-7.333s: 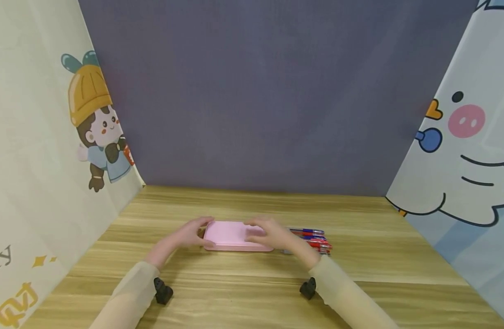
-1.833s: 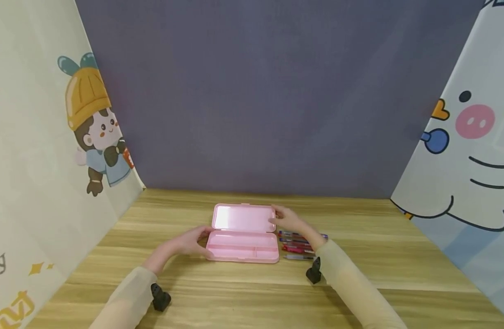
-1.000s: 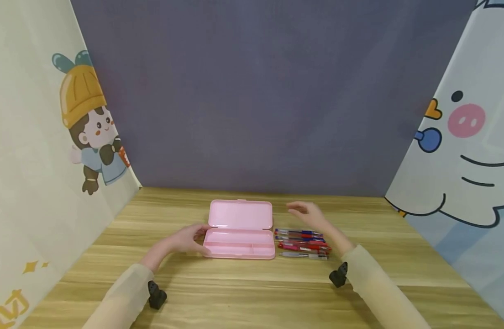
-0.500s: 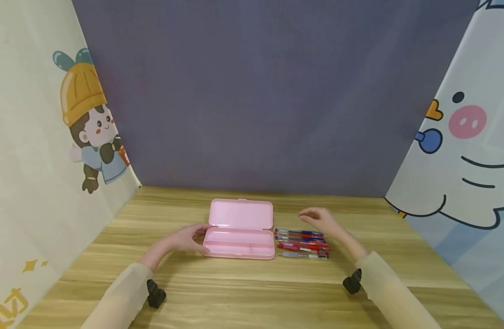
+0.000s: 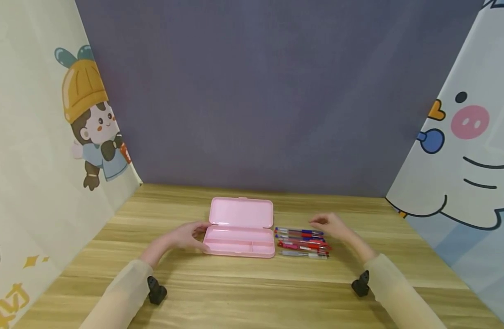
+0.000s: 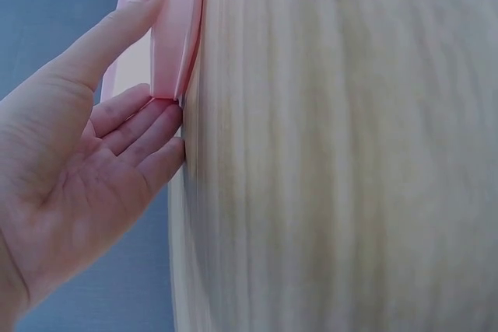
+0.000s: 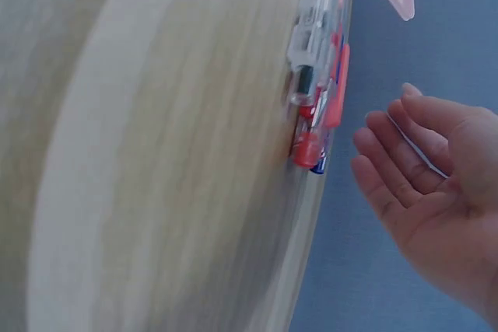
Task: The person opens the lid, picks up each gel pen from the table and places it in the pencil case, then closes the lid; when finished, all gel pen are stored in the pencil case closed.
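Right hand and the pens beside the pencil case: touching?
Apart. The right wrist view shows the right hand open, with clear background between its fingertips and the pens lying on the table.

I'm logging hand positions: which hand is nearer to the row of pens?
Right. The right hand hovers open just beyond the pens' right ends, not touching. The left hand rests against the left end of the open pink pencil case, across from them.

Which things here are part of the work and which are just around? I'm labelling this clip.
In use: pink pencil case, lying open, left hand touching its end; pens beside it, right hand open above them.

Just around: wooden table, cartoon side panels, grey backdrop.
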Demonstrator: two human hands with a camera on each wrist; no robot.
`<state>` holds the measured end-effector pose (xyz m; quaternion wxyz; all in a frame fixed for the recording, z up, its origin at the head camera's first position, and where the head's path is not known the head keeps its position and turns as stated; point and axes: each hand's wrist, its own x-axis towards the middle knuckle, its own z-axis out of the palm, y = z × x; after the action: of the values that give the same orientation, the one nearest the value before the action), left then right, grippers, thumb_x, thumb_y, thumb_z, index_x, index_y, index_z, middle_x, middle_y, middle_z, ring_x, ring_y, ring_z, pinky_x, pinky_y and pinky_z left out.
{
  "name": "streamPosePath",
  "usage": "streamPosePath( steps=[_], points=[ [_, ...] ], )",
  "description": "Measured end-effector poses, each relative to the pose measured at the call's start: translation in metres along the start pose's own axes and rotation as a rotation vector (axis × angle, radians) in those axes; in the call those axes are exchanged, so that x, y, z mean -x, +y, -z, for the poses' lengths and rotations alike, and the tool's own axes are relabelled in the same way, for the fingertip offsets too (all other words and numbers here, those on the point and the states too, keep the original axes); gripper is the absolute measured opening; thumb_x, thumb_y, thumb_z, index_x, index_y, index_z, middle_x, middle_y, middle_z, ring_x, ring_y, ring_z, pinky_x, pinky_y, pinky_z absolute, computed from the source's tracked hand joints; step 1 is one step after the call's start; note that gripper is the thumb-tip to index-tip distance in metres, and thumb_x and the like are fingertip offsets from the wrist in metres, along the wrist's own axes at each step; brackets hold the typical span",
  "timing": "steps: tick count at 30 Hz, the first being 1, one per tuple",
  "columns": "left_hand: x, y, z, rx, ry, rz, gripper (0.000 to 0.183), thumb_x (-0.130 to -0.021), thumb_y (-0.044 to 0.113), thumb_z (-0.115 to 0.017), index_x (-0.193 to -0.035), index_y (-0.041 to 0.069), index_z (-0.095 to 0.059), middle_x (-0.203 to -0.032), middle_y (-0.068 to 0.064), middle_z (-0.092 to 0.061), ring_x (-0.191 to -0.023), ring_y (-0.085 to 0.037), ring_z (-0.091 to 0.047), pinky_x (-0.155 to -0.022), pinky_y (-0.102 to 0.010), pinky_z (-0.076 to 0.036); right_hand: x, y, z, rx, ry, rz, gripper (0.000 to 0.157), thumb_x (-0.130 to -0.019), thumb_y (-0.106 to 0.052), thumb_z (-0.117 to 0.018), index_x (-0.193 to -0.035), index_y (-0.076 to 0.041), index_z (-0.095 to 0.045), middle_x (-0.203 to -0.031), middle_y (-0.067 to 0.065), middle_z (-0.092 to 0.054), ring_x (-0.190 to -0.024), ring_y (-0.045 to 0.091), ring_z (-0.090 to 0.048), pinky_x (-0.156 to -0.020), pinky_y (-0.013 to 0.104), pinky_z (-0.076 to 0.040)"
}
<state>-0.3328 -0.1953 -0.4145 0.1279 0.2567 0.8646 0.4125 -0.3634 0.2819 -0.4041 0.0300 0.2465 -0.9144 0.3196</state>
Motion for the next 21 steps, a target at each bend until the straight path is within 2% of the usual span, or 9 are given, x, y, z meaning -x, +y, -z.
streamPosePath(
  steps=[7,14,21],
  points=[
    [0.0000,-0.0007,-0.0019,0.005,0.002,-0.007,0.078,-0.074,0.019,-0.080,-0.136,-0.006,-0.041,-0.136,-0.029,-0.046,-0.128,-0.043,-0.041,-0.109,-0.053,-0.033,0.0026,0.0065,-0.0050,0.075,-0.038,-0.048,0.021,-0.091,-0.017,-0.062,-0.102,-0.001,-0.069,-0.099,0.012,-0.069,-0.091,0.027,-0.064,-0.076,0.038,-0.055],
    [-0.0001,0.0004,-0.0018,0.004,0.003,-0.011,0.078,-0.074,0.019,-0.080,-0.136,-0.007,-0.041,-0.135,-0.029,-0.046,-0.127,-0.043,-0.042,-0.109,-0.053,-0.033,0.0044,0.0057,-0.0064,0.085,-0.031,-0.078,0.019,-0.091,-0.012,-0.060,-0.102,0.002,-0.068,-0.100,0.016,-0.069,-0.093,0.033,-0.064,-0.079,0.043,-0.055],
    [0.0004,-0.0001,-0.0004,-0.006,0.003,-0.005,0.079,-0.075,0.020,-0.080,-0.137,-0.008,-0.039,-0.136,-0.029,-0.045,-0.128,-0.043,-0.041,-0.109,-0.053,-0.033,0.0039,0.0065,-0.0060,0.133,-0.032,-0.077,0.020,-0.088,-0.010,-0.063,-0.100,0.005,-0.069,-0.094,0.017,-0.069,-0.087,0.031,-0.064,-0.075,0.042,-0.055]
  ],
)
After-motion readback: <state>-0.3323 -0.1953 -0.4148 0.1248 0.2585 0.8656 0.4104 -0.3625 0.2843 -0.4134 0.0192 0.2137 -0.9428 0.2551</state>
